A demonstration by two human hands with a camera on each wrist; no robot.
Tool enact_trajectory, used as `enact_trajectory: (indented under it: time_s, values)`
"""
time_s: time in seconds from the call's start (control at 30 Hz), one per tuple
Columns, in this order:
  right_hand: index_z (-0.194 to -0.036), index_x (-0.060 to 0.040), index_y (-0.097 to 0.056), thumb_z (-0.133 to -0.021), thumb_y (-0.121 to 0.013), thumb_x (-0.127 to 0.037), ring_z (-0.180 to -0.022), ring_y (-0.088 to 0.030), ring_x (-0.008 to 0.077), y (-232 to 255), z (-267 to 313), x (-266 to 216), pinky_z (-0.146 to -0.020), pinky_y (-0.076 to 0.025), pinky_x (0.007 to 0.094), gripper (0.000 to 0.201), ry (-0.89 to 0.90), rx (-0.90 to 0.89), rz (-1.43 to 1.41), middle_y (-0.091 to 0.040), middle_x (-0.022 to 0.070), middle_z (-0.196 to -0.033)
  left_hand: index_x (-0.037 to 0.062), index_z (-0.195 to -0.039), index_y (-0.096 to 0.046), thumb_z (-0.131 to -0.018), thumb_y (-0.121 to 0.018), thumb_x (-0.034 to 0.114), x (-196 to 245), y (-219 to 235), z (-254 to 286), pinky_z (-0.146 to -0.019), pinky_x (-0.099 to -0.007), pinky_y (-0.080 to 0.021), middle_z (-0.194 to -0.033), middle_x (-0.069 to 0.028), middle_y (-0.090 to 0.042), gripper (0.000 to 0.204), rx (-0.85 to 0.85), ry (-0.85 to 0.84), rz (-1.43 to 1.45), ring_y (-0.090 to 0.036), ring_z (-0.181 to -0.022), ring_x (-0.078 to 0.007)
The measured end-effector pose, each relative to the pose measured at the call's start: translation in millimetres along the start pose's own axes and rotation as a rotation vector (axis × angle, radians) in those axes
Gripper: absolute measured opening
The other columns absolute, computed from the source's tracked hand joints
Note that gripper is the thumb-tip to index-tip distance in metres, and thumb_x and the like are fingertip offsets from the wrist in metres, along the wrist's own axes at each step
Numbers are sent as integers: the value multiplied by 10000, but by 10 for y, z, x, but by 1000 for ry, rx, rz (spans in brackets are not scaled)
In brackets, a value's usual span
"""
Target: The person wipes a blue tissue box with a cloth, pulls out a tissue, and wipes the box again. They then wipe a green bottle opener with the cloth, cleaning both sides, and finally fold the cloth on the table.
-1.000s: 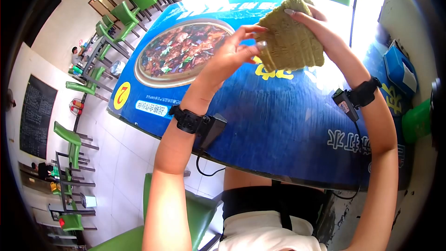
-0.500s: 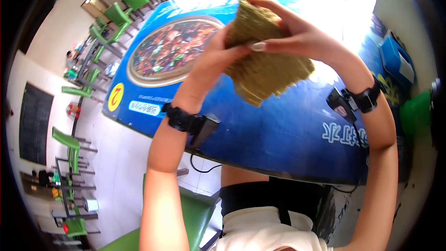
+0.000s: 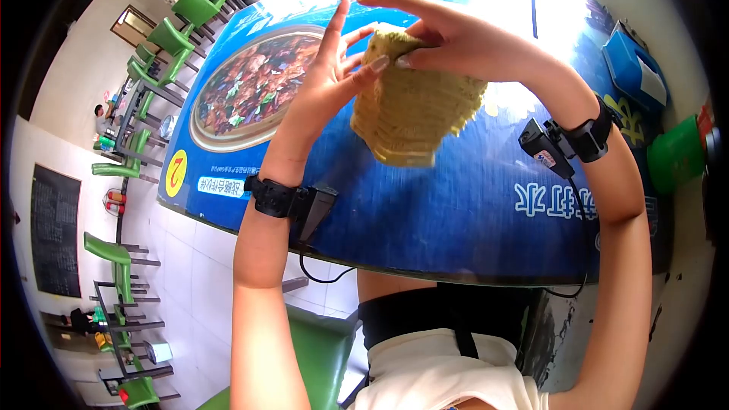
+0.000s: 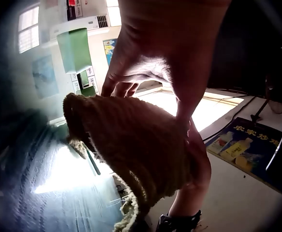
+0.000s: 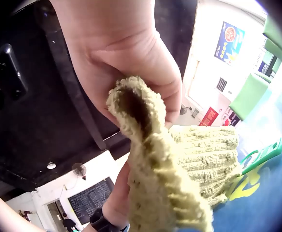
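Note:
A folded, olive-green ribbed cleaning cloth (image 3: 418, 118) is held up over the blue printed table (image 3: 425, 220), its lower edge hanging down. My right hand (image 3: 471, 42) grips its upper edge with thumb and curled fingers, the index finger stretched out to the left. At the cloth's upper left corner, my left hand (image 3: 326, 80) pinches it between thumb and fingers, its index finger pointing up. In the left wrist view the cloth (image 4: 131, 135) spreads beneath the left hand's fingers and thumb. A rolled fold of the cloth (image 5: 145, 125) shows below the right hand in the right wrist view.
A blue box (image 3: 634, 72) and a green container (image 3: 676, 156) stand at the table's right side by the wall. Green chairs (image 3: 319, 349) stand around, one close to my left leg. Cables hang from both wrist cameras. People sit at far tables.
The right hand has moved left over the cloth, beside the left hand. The cloth was turned and folded, and now hangs lower and further left.

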State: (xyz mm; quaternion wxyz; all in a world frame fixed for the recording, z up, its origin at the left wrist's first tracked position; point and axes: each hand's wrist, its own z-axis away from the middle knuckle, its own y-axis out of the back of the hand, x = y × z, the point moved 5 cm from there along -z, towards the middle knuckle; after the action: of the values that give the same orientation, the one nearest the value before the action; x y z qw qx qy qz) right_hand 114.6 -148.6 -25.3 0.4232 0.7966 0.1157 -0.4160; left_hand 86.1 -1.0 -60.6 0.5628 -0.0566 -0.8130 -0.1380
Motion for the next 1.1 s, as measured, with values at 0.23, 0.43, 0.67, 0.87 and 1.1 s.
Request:
enact_trajectory:
  time_s: [0.23, 0.43, 0.67, 0.87, 1.1]
  values:
    - [-1339, -164, -368, -843, -465, -3, -983, -550, 163, 53, 15, -145, -898, -438, 310, 530, 166, -117, -69, -467, 77, -1271, 31, -1047, -559, -746, -683, 290, 121, -39, 17, -984, -311, -342, -1296, -139, -418, 417, -98, -117, -250, -437, -1174, -192]
    - [-1216, -101, -514, -845, -548, -135, -712, -564, 54, 263, -6, -9, -692, -488, 214, 374, 82, -129, 73, -551, 49, -1177, -1, -1239, -390, -762, -670, 206, 112, 75, 270, -867, -240, -413, -1087, -84, -550, 591, -293, 288, 354, -514, -1017, -120]
    - [-1159, -56, -524, -657, -731, -159, -686, -608, 263, 410, 168, 642, -648, -484, 375, 553, -154, -208, 1120, -605, 133, -795, 149, -1358, -323, -802, -643, 264, -432, 328, 148, -689, -227, -489, -958, -40, -558, 652, -487, 549, -52, -547, -837, -80]
    - [-1059, -50, -553, -695, -701, -358, -862, -555, 307, 38, 929, 226, -729, -464, 408, 499, -58, -519, 649, -551, 153, -958, 94, -1104, -598, -800, -611, 248, -356, 501, 44, -629, -197, -430, -822, 17, -579, 342, -232, 424, -447, -532, -745, -54]
    - [-967, -31, -475, -636, -703, -237, -784, -535, 313, -125, 1433, -326, -664, -460, 392, 452, -93, -450, 805, -466, 148, -895, 35, -934, -658, -742, -666, 302, 138, -88, -1, -661, -298, -473, -829, -115, -611, 329, -392, -32, -577, -590, -753, -191]
